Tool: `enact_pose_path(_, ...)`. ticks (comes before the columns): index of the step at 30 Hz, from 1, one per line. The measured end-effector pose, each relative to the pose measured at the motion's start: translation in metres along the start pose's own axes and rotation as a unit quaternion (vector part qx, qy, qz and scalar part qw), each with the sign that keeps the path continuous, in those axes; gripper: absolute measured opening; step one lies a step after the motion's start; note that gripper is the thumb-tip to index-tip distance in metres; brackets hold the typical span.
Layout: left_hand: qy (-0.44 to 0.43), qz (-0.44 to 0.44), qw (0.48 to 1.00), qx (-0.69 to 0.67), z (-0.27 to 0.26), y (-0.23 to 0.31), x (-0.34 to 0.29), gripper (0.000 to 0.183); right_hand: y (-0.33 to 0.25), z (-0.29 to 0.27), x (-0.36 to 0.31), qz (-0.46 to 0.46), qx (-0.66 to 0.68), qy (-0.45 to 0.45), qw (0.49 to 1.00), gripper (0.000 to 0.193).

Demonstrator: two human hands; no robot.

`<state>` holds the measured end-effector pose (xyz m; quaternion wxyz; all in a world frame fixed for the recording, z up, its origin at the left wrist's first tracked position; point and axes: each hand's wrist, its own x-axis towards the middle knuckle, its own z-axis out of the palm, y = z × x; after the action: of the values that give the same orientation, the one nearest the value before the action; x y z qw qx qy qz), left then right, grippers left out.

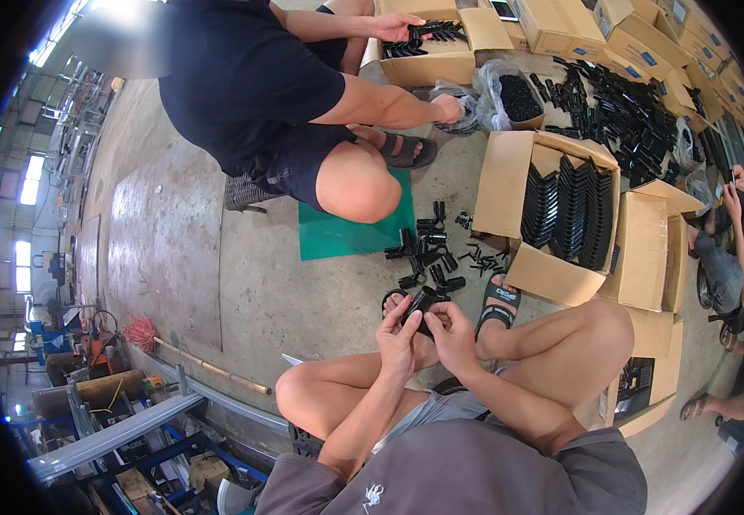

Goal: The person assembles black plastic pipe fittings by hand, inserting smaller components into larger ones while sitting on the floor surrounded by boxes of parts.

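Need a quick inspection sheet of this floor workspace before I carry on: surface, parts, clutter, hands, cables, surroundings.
Surface: bare concrete floor, green mat.
Job's things: small black plastic part held by both hands; loose black parts pile just beyond.
Clutter: open cardboard box of stacked black pieces; more boxes behind.
Hands: left hand and right hand both closed on the part.
Cables: nothing seen.
Surroundings: another person squatting opposite; broom on the floor.

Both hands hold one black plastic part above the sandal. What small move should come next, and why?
Probably press the black plastic part together between the left hand and the right hand, since both hands already pinch it and further loose black pieces wait on the concrete floor just ahead.
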<state>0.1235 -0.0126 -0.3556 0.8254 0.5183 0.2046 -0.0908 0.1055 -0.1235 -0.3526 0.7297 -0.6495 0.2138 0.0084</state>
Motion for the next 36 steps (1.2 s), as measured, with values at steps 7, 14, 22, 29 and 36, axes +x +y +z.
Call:
enact_pose_path(7, 0.003, 0.012, 1.000, 0.019, 0.004, 0.002, -0.003, 0.040, 0.003, -0.003, -0.001, 0.054, 0.078, -0.011, 0.995, 0.013)
enact_pose_path(14, -0.023, 0.022, 0.999, 0.019, 0.003, 0.002, -0.004, 0.040, -0.006, -0.004, -0.003, 0.010, 0.006, 0.003, 1.000, 0.009)
enact_pose_path(22, 0.015, 0.001, 0.998, 0.065, -0.005, -0.004, 0.006, 0.039, -0.004, -0.004, 0.001, 0.045, -0.012, -0.017, 0.999, 0.019)
enact_pose_path(29, 0.127, -0.100, 0.986, -0.030, -0.002, -0.001, 0.062, 0.037, 0.045, -0.012, 0.015, 0.100, 0.036, 0.005, 0.994, 0.027)
enact_pose_path(36, 0.318, -0.104, 0.942, -0.019, -0.117, -0.050, 0.170, 0.033, 0.048, -0.006, 0.011, 0.147, 0.034, -0.067, 0.986, 0.027)
